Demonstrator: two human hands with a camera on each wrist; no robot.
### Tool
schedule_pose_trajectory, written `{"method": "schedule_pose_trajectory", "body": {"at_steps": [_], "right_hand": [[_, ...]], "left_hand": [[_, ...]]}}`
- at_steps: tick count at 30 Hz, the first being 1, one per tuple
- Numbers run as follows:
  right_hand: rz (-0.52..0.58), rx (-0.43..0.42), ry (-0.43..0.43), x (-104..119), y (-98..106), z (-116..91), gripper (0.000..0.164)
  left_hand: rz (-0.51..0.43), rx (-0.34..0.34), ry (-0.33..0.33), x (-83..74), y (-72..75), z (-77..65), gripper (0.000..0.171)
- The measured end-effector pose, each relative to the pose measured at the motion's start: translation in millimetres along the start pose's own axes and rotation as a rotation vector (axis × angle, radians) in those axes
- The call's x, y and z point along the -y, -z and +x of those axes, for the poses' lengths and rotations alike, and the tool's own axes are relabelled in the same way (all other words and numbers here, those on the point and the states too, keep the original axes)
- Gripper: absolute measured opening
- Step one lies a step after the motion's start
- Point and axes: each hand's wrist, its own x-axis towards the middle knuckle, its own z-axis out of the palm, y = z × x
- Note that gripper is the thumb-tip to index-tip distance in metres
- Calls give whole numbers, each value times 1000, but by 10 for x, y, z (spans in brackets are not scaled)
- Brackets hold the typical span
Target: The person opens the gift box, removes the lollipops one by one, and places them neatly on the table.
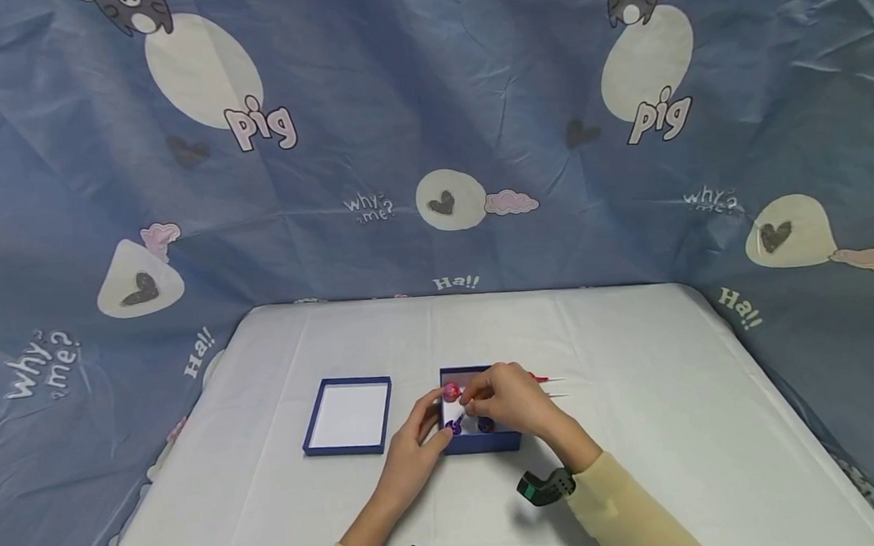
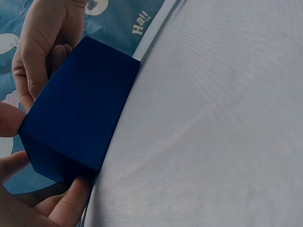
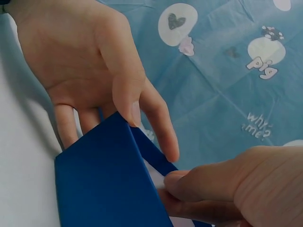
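Note:
A shallow blue box (image 1: 482,443) with a pale inside stands on the white table. My left hand (image 1: 412,458) grips its near left corner, thumb at the front and fingers along the left side. My right hand (image 1: 508,398) reaches into the box, with thumb and fingertips brought together; whether something is between them is too small to tell. Just left of those fingertips is a round red-pink piece (image 1: 452,391). Below it lie a small purple piece (image 1: 453,427) and a dark round piece (image 1: 486,424). The right hand and forearm hide part of the box.
A blue-rimmed square lid or tray (image 1: 349,453) with a white inside lies left of the box. Beyond the right hand, red pieces with thin points (image 1: 541,378) stick out. A patterned blue cloth (image 1: 428,123) hangs behind the table (image 1: 598,330).

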Motion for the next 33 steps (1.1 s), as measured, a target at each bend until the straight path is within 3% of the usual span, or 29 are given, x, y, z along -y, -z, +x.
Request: {"method": "schedule_pose_trajectory", "body": {"at_steps": [4,13,23,33], "right_hand": [[11,-28,0,0,-9,-7,6],[85,-76,-45,-4,48,-54,5],[158,-165,-117,55,166,-80,6],[236,-170,-143,63,323,-116,10]], "left_hand": [[-2,10,-16,13,7,7,55],[32,16,-13,371,-26,124,58],[69,0,-15,392,0,113,58],[55,-11,-13,405,-8,123,58]]}}
